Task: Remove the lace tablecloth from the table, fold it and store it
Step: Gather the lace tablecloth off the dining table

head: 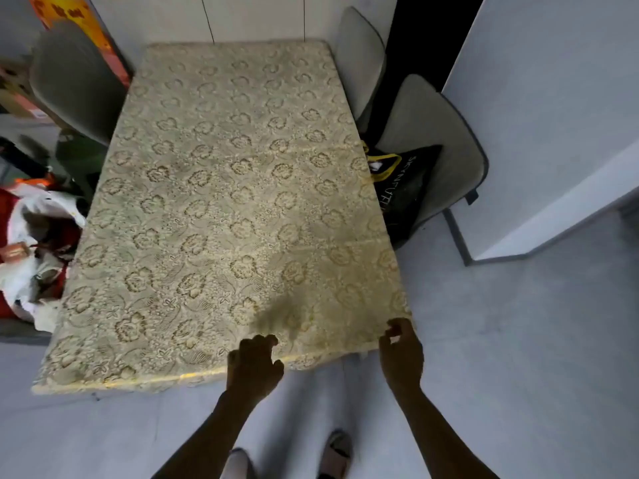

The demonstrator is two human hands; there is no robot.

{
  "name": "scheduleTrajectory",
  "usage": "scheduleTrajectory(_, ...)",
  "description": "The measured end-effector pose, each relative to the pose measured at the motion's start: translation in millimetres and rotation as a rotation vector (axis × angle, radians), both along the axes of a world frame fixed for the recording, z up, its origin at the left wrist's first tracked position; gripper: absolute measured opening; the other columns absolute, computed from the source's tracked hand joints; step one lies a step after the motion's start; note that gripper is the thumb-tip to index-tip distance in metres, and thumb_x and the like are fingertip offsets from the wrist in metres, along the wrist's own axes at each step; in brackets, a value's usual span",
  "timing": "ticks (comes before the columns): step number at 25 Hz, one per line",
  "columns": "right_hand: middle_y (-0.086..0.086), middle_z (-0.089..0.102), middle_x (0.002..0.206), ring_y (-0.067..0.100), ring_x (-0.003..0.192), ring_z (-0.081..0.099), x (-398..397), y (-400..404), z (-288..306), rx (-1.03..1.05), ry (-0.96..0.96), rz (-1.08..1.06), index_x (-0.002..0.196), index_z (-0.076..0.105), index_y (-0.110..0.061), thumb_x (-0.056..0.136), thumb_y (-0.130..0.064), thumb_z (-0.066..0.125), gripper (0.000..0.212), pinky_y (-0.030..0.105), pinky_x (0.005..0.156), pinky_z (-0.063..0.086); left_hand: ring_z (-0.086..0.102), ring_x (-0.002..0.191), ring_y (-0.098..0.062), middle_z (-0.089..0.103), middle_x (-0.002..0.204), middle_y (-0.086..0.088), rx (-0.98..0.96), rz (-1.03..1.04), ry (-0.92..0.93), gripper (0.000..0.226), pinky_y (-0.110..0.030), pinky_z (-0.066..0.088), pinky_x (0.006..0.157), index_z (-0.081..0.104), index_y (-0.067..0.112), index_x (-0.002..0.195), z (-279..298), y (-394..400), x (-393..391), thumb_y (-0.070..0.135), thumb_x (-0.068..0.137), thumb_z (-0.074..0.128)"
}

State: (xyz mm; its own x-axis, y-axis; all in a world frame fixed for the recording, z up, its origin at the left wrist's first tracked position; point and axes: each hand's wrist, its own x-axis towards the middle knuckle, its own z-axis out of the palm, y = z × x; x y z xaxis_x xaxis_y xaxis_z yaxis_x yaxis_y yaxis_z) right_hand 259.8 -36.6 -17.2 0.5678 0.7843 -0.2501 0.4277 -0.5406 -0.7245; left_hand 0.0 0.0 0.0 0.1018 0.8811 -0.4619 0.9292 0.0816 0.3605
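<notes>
From my feed the room reads dim, with cool, flat light. The hands cast a soft shadow on the lace tablecloth (224, 202) near its near edge, where a thin bright strip glints yellow. Wide-angle bending curves the right-hand wall (553, 115) and the table's sides. The whole frame is soft, and the far-left clutter blurs most.

You're seeing one cream floral lace tablecloth (224, 209), three grey padded chairs (74, 81), one black printed bag (404, 191), two hands (254, 366)
</notes>
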Motion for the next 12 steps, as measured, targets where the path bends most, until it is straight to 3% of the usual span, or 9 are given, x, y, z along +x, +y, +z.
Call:
scheduleTrajectory(2, 0.004, 0.059, 0.119, 0.026, 0.097, 0.061, 21.1, 11.7, -18.8, 0.001, 0.016, -0.103, 0.128, 0.048, -0.02, 0.077, -0.008, 0.067, 0.056, 0.033, 0.073, 0.048, 0.046, 0.123, -0.02, 0.052, 0.135, 0.004, 0.093, -0.026, 0.227, 0.044, -0.037, 0.035, 0.101, 0.051, 0.025, 0.129, -11.7, 7.0, 7.7, 0.024, 0.085, 0.056)
scheduleTrajectory(4, 0.007, 0.05, 0.134, 0.033, 0.115, 0.054, 40.8, 19.3, -35.1, -0.109, 0.217, -0.152, 0.142, 0.034, -0.021, 0.072, -0.008, 0.077, 0.082, 0.047, 0.09, 0.051, 0.04, 0.13, -0.024, 0.038, 0.146, -0.003, 0.063, -0.039, 0.291, 0.057, -0.039, 0.039, 0.102, 0.041, 0.023, 0.137, -20.7, 5.9, 4.8, 0.025, 0.083, 0.059)
scheduleTrajectory(5, 0.006, 0.051, 0.132, 0.033, 0.116, 0.054, 48.8, 19.1, -46.5, -0.152, 0.343, -0.158, 0.143, 0.033, -0.02, 0.07, -0.01, 0.082, 0.089, 0.049, 0.092, 0.051, 0.038, 0.131, -0.025, 0.032, 0.149, -0.006, 0.048, -0.069, 0.295, 0.062, -0.039, 0.042, 0.101, 0.037, 0.022, 0.14, -27.1, 3.7, 1.6, 0.026, 0.083, 0.061)
scheduleTrajectory(7, 0.004, 0.061, 0.112, 0.026, 0.096, 0.063, 58.2, 15.0, -54.8, -0.245, 0.533, -0.182, 0.132, 0.046, -0.014, 0.066, -0.018, 0.088, 0.079, 0.038, 0.076, 0.055, 0.04, 0.129, -0.028, 0.029, 0.152, -0.011, 0.087, -0.139, 0.315, 0.063, -0.039, 0.048, 0.094, 0.039, 0.017, 0.14, -34.0, -0.2, -8.5, 0.025, 0.083, 0.066)
scheduleTrajectory(9, 0.003, 0.067, 0.08, 0.017, 0.066, 0.062, 61.7, 6.3, -46.9, -0.35, 0.617, -0.123, 0.108, 0.063, -0.007, 0.064, -0.026, 0.09, 0.055, 0.027, 0.053, 0.05, 0.05, 0.119, -0.036, 0.039, 0.148, -0.02, 0.125, -0.167, 0.272, 0.052, -0.043, 0.054, 0.082, 0.056, 0.009, 0.129, -33.2, -1.3, -13.4, 0.016, 0.08, 0.073)
scheduleTrajectory(10, 0.004, 0.067, 0.075, 0.018, 0.063, 0.062, 64.0, -0.1, -44.1, -0.416, 0.625, -0.072, 0.102, 0.067, -0.006, 0.065, -0.029, 0.089, 0.049, 0.027, 0.052, 0.049, 0.054, 0.113, -0.039, 0.045, 0.144, -0.022, 0.139, -0.175, 0.235, 0.045, -0.044, 0.056, 0.076, 0.062, 0.006, 0.121, -31.2, -1.1, -15.0, 0.012, 0.079, 0.075)
scheduleTrajectory(12, 0.01, 0.071, 0.091, 0.027, 0.082, 0.067, 64.0, -12.3, -34.3, -0.466, 0.66, 0.006, 0.106, 0.067, -0.01, 0.067, -0.031, 0.086, 0.048, 0.035, 0.067, 0.055, 0.059, 0.107, -0.036, 0.051, 0.14, -0.016, 0.115, -0.177, 0.201, 0.029, -0.044, 0.057, 0.077, 0.067, 0.008, 0.112, -23.1, 3.8, -18.6, 0.013, 0.084, 0.071)
